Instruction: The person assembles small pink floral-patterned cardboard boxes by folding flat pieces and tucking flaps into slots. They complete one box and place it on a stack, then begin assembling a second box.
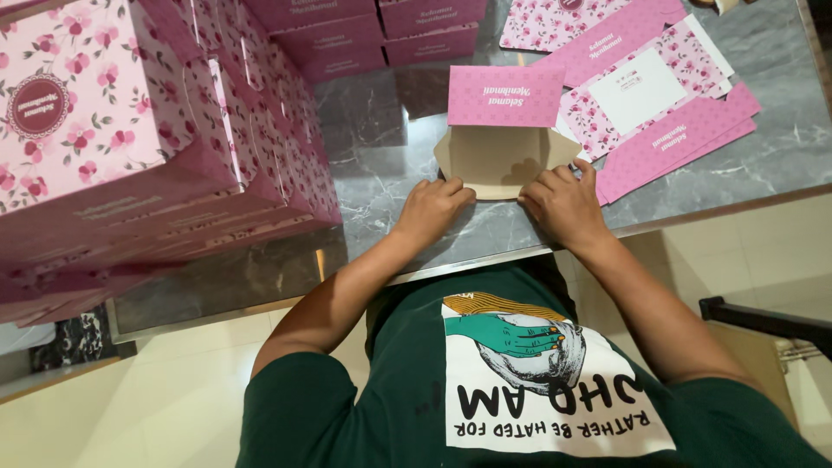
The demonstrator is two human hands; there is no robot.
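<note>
From the head camera, both hands press down on a half-folded cardboard box [507,147] lying on the grey marble tabletop [381,173]. The left hand [431,211] has its fingers curled onto the near brown edge; the right hand [563,204] lies fingers-down on that edge just beside it. One pink dotted flap stands upright at the far side, while the plain brown inside faces up. Flat unfolded blanks [659,95], pink with flower print, lie to the right. Finished floral boxes [130,139] are stacked on the left, closed, contents hidden.
</note>
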